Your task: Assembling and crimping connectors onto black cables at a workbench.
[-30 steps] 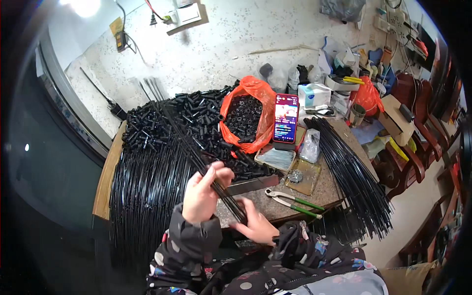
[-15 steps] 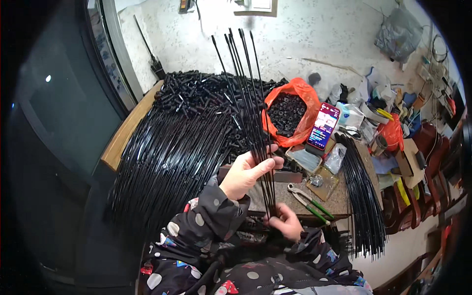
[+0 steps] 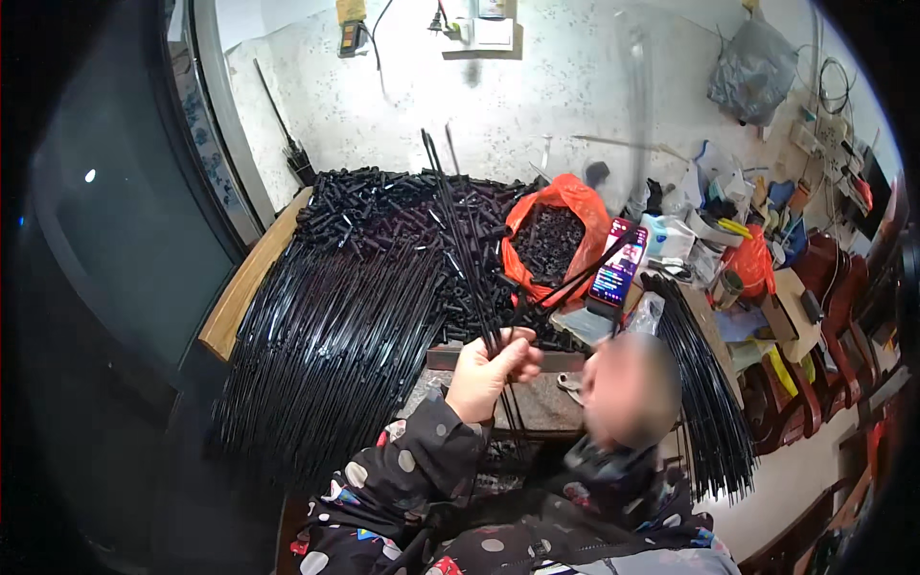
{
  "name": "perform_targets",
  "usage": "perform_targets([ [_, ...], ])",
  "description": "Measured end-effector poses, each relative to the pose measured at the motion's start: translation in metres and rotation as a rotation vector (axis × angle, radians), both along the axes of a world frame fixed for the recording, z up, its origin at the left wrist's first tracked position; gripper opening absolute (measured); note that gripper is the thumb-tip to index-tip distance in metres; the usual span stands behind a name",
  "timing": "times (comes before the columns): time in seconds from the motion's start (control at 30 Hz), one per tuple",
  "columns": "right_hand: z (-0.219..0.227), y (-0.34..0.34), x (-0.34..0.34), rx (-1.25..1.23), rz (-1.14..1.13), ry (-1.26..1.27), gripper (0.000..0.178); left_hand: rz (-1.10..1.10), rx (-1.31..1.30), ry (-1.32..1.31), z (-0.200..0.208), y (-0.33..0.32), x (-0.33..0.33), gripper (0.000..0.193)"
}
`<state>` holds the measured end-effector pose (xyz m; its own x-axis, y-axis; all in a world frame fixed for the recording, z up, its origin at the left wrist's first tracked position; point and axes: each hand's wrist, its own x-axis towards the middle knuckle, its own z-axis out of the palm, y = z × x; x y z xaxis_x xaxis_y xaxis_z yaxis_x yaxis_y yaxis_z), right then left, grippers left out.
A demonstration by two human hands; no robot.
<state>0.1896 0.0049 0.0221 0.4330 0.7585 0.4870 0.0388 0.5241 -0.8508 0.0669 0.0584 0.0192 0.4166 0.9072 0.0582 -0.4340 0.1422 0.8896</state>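
Note:
Several thin black rods with thicker tips (image 3: pixel 450 211) stand up from my left hand (image 3: pixel 489 369), which is closed round them in the middle. Their lower ends stick out beneath it over the table's front edge. More dark rods (image 3: pixel 589 271) slant up to the right, across the corner of the phone. My right hand (image 3: pixel 628 388) is smeared by motion, to the right of the left one. A dark strip shows at its upper edge, but whether the fingers hold it cannot be made out. Behind this hand, the pliers (image 3: pixel 572 386) show only their metal head.
Long black rods (image 3: pixel 316 335) cover the table's left, below a heap of short black tubes (image 3: pixel 374 206). A red plastic bag (image 3: pixel 599 206) holds small black parts. A lit phone (image 3: pixel 618 273) stands beside it. Another rod bundle (image 3: pixel 704 402) overhangs the right edge, near clutter.
My right hand has left the lower ends of the rods and moved up and right, in front of the pliers. Fewer rods rise from my left hand, and some now slant right. The view has shifted slightly.

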Motion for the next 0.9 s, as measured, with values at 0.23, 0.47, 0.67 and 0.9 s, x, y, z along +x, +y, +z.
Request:
perform_targets([
  [0.23, 0.042, -0.005, 0.031, 0.03, -0.249, -0.079, 0.017, 0.196, -0.054, -0.094, -0.001, 0.015, -0.007, 0.022],
  [0.47, -0.017, 0.003, 0.001, 0.008, -0.201, -0.679, 0.029, -0.167, -0.066, -0.168, 0.004, 0.003, 0.006, 0.026],
  [0.67, -0.08, -0.031, -0.015, -0.53, 0.415, -0.588, 0.047, -0.148, 0.02, 0.024, 0.016, 0.006, 0.004, 0.021],
  [0.9, -0.072, -0.002, 0.008, -0.626, 0.822, 0.496, 0.045, -0.368, 0.546, 0.352, -0.016, -0.011, -0.003, 0.014],
])
